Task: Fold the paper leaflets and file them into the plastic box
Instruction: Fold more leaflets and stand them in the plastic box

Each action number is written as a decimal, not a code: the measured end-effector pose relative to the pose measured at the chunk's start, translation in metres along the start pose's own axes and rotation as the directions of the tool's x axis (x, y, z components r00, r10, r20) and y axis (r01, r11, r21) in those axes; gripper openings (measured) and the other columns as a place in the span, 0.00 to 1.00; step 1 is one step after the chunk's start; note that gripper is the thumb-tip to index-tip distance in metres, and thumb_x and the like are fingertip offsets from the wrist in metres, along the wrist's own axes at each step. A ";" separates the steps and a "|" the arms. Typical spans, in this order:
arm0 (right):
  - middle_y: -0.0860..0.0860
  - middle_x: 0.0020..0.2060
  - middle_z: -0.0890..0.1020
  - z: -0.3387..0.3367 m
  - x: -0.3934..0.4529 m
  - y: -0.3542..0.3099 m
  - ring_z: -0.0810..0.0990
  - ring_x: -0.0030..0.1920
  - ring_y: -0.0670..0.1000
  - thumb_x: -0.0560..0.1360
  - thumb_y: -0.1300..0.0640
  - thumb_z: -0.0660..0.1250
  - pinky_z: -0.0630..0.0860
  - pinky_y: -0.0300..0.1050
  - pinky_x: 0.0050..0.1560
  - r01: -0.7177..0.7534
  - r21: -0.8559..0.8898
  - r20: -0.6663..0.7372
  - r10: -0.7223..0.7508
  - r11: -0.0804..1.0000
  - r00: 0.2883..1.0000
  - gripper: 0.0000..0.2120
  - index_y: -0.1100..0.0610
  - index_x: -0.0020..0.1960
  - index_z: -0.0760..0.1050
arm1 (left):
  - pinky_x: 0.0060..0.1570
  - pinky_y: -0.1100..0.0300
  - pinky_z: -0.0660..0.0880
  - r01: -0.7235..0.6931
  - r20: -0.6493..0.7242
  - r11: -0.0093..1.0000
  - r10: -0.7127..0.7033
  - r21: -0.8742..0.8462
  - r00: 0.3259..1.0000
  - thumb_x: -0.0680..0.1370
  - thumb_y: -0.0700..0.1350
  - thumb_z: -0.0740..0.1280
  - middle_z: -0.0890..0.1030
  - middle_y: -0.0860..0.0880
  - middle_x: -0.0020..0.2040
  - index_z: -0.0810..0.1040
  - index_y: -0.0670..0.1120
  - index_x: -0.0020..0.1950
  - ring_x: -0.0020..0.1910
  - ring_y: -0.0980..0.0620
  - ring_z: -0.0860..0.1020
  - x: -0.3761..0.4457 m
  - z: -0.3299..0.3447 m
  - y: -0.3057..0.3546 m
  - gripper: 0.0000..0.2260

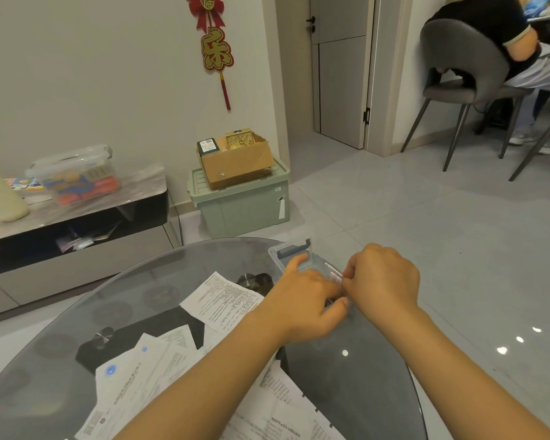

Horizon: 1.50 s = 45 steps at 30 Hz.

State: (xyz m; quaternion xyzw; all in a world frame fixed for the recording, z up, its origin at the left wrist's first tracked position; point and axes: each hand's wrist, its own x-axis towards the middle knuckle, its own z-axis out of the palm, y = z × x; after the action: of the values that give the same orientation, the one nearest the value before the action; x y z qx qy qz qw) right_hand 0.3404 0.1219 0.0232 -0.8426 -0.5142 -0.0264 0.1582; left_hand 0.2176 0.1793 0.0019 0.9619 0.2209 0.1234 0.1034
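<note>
Both hands — left (302, 300) and right (383, 281) — pinch a folded leaflet (334, 276) over the box (294, 249). Light, floppy stuff — I'd grip the creased edge.

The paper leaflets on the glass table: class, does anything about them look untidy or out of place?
Yes. The paper leaflets lie loose and overlapping at skewed angles on the glass table, unfolded. Both hands, left hand and right hand, work at the plastic box, pinching a small folded paper.

Both forearms bare, no sleeves, hands (346, 290) ungloved.
</note>
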 end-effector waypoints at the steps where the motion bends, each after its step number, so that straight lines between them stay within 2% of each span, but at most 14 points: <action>1: 0.49 0.51 0.77 -0.001 0.002 0.001 0.75 0.53 0.51 0.74 0.54 0.65 0.66 0.41 0.42 -0.008 -0.030 0.023 0.009 1.000 1.000 0.07 0.51 0.51 0.79 | 0.71 0.58 0.40 -0.010 -0.009 1.000 0.010 0.018 1.000 0.74 0.56 0.44 0.80 0.51 0.36 0.77 0.48 0.39 0.41 0.56 0.74 -0.001 0.000 0.000 0.23; 5: 0.51 0.52 0.71 -0.002 0.006 0.006 0.75 0.49 0.53 0.77 0.55 0.61 0.68 0.43 0.42 0.020 0.045 0.191 -0.028 0.999 0.981 0.10 0.52 0.52 0.80 | 0.71 0.60 0.44 0.009 -0.020 1.000 -0.009 0.007 1.000 0.72 0.53 0.42 0.83 0.53 0.49 0.82 0.46 0.48 0.53 0.57 0.75 0.000 0.003 -0.005 0.29; 9: 0.51 0.52 0.69 -0.004 0.004 0.015 0.77 0.46 0.54 0.78 0.57 0.59 0.74 0.46 0.47 0.046 0.241 0.196 -0.095 0.970 0.976 0.12 0.54 0.52 0.81 | 0.59 0.56 0.69 0.171 -0.085 0.977 -0.182 -0.124 0.980 0.75 0.51 0.47 0.80 0.46 0.50 0.79 0.42 0.49 0.50 0.51 0.76 0.005 -0.001 -0.002 0.24; 11: 0.51 0.55 0.72 -0.008 0.001 0.022 0.76 0.47 0.51 0.78 0.57 0.60 0.73 0.42 0.49 0.077 0.313 0.177 -0.138 0.947 0.975 0.12 0.54 0.55 0.80 | 0.58 0.57 0.70 0.311 -0.042 0.930 -0.324 -0.197 0.945 0.79 0.45 0.52 0.75 0.46 0.62 0.74 0.44 0.61 0.59 0.48 0.74 0.011 -0.007 0.003 0.17; 13: 0.49 0.58 0.74 -0.012 -0.004 0.028 0.76 0.51 0.49 0.78 0.54 0.62 0.72 0.39 0.51 0.130 0.351 0.214 -0.214 0.927 0.953 0.13 0.54 0.60 0.78 | 0.62 0.55 0.66 0.422 0.042 0.877 -0.425 -0.228 0.904 0.81 0.43 0.52 0.70 0.46 0.69 0.68 0.43 0.69 0.66 0.46 0.70 0.019 -0.012 0.007 0.18; 17: 0.47 0.64 0.74 -0.018 -0.014 0.038 0.76 0.57 0.47 0.75 0.51 0.67 0.71 0.38 0.58 0.189 0.359 0.309 -0.308 0.914 0.900 0.21 0.52 0.67 0.72 | 0.56 0.51 0.69 0.619 0.242 0.719 -0.570 -0.318 0.786 0.81 0.38 0.52 0.74 0.36 0.60 0.72 0.33 0.59 0.58 0.39 0.73 0.041 -0.017 0.007 0.14; 19: 0.46 0.67 0.72 -0.014 -0.015 0.040 0.76 0.59 0.47 0.76 0.53 0.66 0.69 0.36 0.59 0.190 0.322 0.310 -0.292 0.928 0.905 0.21 0.51 0.68 0.70 | 0.55 0.50 0.71 0.608 0.288 0.764 -0.545 -0.217 0.787 0.80 0.36 0.54 0.76 0.35 0.57 0.74 0.32 0.56 0.56 0.40 0.74 0.052 -0.015 -0.001 0.12; 23: 0.49 0.61 0.77 -0.003 -0.013 0.041 0.77 0.57 0.50 0.76 0.56 0.63 0.73 0.41 0.56 0.171 0.313 0.279 -0.262 0.934 0.924 0.17 0.50 0.65 0.73 | 0.54 0.49 0.74 0.645 0.260 0.718 -0.591 -0.262 0.763 0.77 0.42 0.59 0.80 0.41 0.49 0.77 0.40 0.47 0.49 0.44 0.76 0.063 -0.017 -0.011 0.09; 26: 0.51 0.57 0.77 -0.001 -0.016 0.039 0.77 0.54 0.54 0.77 0.57 0.59 0.74 0.46 0.54 0.209 0.265 0.297 -0.285 0.942 0.911 0.13 0.53 0.60 0.76 | 0.44 0.54 0.72 0.616 0.301 0.777 -0.562 -0.128 0.771 0.77 0.39 0.59 0.74 0.47 0.39 0.72 0.44 0.39 0.44 0.48 0.72 0.065 -0.020 -0.011 0.07; 30: 0.53 0.55 0.73 0.002 -0.019 0.037 0.77 0.51 0.57 0.78 0.59 0.56 0.75 0.48 0.49 0.242 0.213 0.314 -0.301 0.946 0.900 0.12 0.54 0.59 0.73 | 0.50 0.62 0.68 0.547 0.373 0.833 -0.483 -0.084 0.792 0.78 0.42 0.63 0.79 0.48 0.52 0.79 0.46 0.55 0.49 0.52 0.74 0.058 -0.026 -0.008 0.09; 34: 0.51 0.57 0.72 -0.001 -0.020 0.034 0.77 0.52 0.56 0.76 0.60 0.58 0.76 0.47 0.50 0.218 0.249 0.288 -0.287 0.944 0.914 0.18 0.49 0.64 0.72 | 0.61 0.59 0.69 0.525 0.434 0.851 -0.462 -0.029 0.774 0.71 0.49 0.74 0.76 0.51 0.63 0.72 0.47 0.68 0.61 0.51 0.74 0.056 -0.033 -0.007 0.26; 39: 0.52 0.55 0.73 -0.001 -0.021 0.031 0.77 0.50 0.55 0.76 0.59 0.58 0.74 0.46 0.47 0.196 0.221 0.335 -0.263 0.955 0.905 0.14 0.53 0.60 0.74 | 0.58 0.60 0.72 0.480 0.356 0.876 -0.466 0.053 0.810 0.71 0.45 0.75 0.77 0.49 0.62 0.72 0.45 0.67 0.59 0.49 0.75 0.053 -0.021 -0.005 0.27; 43: 0.52 0.57 0.74 -0.003 -0.020 0.029 0.76 0.53 0.54 0.76 0.59 0.59 0.75 0.46 0.51 0.176 0.263 0.307 -0.256 0.949 0.917 0.16 0.53 0.63 0.72 | 0.50 0.58 0.74 0.472 0.377 0.880 -0.455 0.050 0.807 0.72 0.46 0.73 0.81 0.47 0.52 0.78 0.44 0.58 0.52 0.47 0.78 0.052 -0.022 -0.006 0.16; 45: 0.51 0.57 0.74 -0.003 -0.020 0.029 0.76 0.53 0.54 0.76 0.60 0.58 0.75 0.46 0.51 0.176 0.254 0.309 -0.252 0.951 0.917 0.16 0.53 0.62 0.73 | 0.52 0.59 0.71 0.486 0.403 0.874 -0.447 0.005 0.799 0.74 0.49 0.71 0.79 0.49 0.50 0.78 0.49 0.56 0.50 0.49 0.76 0.053 -0.028 -0.008 0.13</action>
State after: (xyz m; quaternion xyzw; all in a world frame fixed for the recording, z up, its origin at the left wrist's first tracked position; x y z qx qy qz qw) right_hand 0.3564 0.0918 0.0150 -0.7499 -0.6229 0.1585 0.1564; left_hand 0.2523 0.2143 0.0367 0.8762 0.4193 -0.0901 0.2198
